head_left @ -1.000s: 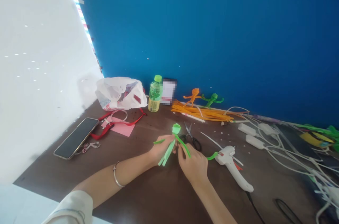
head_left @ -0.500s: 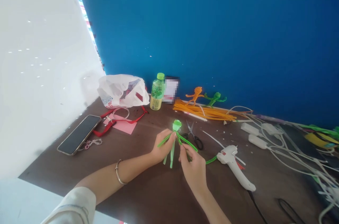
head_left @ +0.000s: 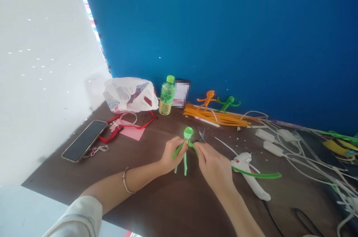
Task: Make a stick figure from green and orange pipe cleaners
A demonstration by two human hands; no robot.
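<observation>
A pixelated white rectangular card (head_left: 181, 94) behind the green-capped plastic bottle (head_left: 167, 97) is blurred past reading. The right hand (head_left: 214, 164) hides the handles of the steel scissors (head_left: 201, 135) and part of the bright green pipe-cleaner figure (head_left: 188, 132). A thin black power cord (head_left: 270, 216) runs off the bottom edge, and the yellow-and-green clutter (head_left: 339, 143) at the right edge is too small to tell

Bright, flat light, blown out on the white wall (head_left: 47, 80) at left; shadows stay soft and faint. Strong wide-angle tilt toward the edges; one pixelated patch (head_left: 181, 94) far centre.
</observation>
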